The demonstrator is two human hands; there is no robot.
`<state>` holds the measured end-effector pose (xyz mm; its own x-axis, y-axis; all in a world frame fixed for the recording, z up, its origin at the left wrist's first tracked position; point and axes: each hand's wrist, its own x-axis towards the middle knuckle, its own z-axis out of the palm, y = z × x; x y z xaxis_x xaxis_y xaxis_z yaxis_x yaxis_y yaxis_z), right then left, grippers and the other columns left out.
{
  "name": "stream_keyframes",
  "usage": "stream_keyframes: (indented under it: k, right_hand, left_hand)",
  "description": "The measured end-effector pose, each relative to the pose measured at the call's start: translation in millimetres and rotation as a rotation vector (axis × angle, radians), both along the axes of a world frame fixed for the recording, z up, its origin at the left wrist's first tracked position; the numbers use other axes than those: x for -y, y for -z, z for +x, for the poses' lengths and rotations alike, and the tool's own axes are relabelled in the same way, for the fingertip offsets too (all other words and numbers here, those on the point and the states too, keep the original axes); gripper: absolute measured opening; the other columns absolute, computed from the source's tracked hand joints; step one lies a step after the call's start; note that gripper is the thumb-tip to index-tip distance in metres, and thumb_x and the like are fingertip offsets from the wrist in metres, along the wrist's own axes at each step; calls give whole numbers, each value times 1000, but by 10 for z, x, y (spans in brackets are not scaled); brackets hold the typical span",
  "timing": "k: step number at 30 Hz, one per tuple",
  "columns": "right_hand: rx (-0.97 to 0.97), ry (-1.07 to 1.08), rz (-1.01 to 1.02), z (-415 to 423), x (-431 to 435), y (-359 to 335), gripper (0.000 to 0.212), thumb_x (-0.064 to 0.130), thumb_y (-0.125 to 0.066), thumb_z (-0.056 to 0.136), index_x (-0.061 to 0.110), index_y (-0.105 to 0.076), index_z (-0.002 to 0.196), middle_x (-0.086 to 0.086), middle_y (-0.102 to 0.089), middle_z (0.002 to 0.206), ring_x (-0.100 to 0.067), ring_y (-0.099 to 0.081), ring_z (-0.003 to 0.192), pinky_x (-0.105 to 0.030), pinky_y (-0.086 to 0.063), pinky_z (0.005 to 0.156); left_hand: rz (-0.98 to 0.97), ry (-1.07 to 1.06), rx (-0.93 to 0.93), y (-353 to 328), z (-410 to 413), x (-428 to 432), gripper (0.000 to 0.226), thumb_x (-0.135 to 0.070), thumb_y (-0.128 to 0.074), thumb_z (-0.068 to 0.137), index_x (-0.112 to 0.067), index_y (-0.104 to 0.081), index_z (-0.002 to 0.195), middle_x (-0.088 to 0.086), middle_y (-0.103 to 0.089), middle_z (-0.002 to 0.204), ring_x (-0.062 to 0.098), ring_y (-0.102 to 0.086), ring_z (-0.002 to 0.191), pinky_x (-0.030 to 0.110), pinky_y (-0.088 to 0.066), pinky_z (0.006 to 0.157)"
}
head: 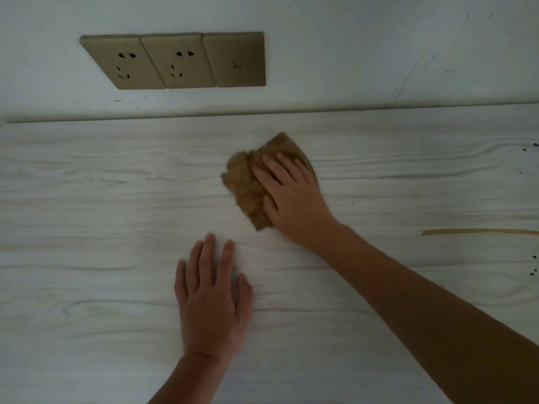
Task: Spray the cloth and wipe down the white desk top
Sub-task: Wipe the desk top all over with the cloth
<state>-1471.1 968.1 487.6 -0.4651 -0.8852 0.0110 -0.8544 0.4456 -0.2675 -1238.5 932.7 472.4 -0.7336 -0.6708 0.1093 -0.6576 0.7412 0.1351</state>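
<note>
Near bottom edge, left hand (211, 298) lies flat on tabletop (87, 287), fingers (208, 258) straight, holding nothing. Tabletop white, smooth, grey wood-grain lines. Farther in, right hand (291, 196) presses down on cloth (245, 182), fingers spread flat on top, not curled. Cloth brown, fuzzy, bunched up, mid tabletop. Off right: thin tan strip (478, 231), small dark specks (533, 271). Far back, white scuffed wall (350, 53) with three tan socket plates (178, 61).

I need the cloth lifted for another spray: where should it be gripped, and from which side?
Probably pinch the bunched-up left part of the brown cloth, coming from above-left: its folds stand up there, while the right hand lies flat over the right half.
</note>
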Motion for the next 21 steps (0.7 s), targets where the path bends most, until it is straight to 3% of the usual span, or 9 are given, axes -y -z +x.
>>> stream_keyframes:
  k: [2, 4, 8, 13, 17, 21]
  right_hand:
    - [8, -80, 9, -109, -303, -11, 54, 31, -42, 98, 20, -44, 150, -4, -36, 160, -25, -28, 149, -45, -17, 124]
    - [-2, -12, 27, -336, -575, -29, 55, 31, -43, 96, 18, -45, 150, -5, -38, 159, -27, -32, 148, -45, -20, 123]
    - [-32, 327, 57, -891, -881, -72, 60, 32, -39, 94, 14, -43, 151, -12, -36, 159, -34, -32, 146, -46, -21, 122]
    - [27, 679, 57, -1090, -262, -43, 59, 30, -42, 98, 21, -32, 155, -8, -24, 164, -33, -16, 151, -49, -9, 124]
    - [46, 561, 74, -779, 343, -59, 62, 30, -46, 94, 23, -33, 154, -6, -24, 164, -30, -17, 151, -45, -7, 124]
    - [6, 157, 59, -55, 457, -74, 60, 31, -45, 92, 24, -39, 152, -2, -30, 162, -27, -21, 150, -42, -8, 123]
  left_hand:
    - [2, -1, -6, -7, -10, -7, 60, -40, -41, 95, -17, -54, 149, 14, -42, 162, 35, -39, 150, 57, -29, 121]
    - [4, -5, -22, -12, -6, -8, 60, -40, -41, 94, -16, -55, 148, 15, -43, 161, 36, -40, 149, 58, -31, 120]
    - [14, -4, -31, -33, -19, -3, 60, -40, -42, 94, -16, -56, 147, 15, -45, 160, 37, -41, 148, 59, -31, 120]
    - [30, -16, -7, -54, -24, -10, 60, -39, -41, 95, -15, -57, 147, 16, -45, 160, 36, -41, 149, 57, -28, 122]
    - [25, -16, -9, -53, -21, -9, 60, -39, -41, 94, -16, -57, 147, 15, -45, 160, 35, -42, 148, 56, -29, 122]
    - [25, -17, 7, -68, -26, -12, 61, -40, -40, 94, -16, -55, 148, 15, -44, 160, 35, -39, 149, 56, -28, 122]
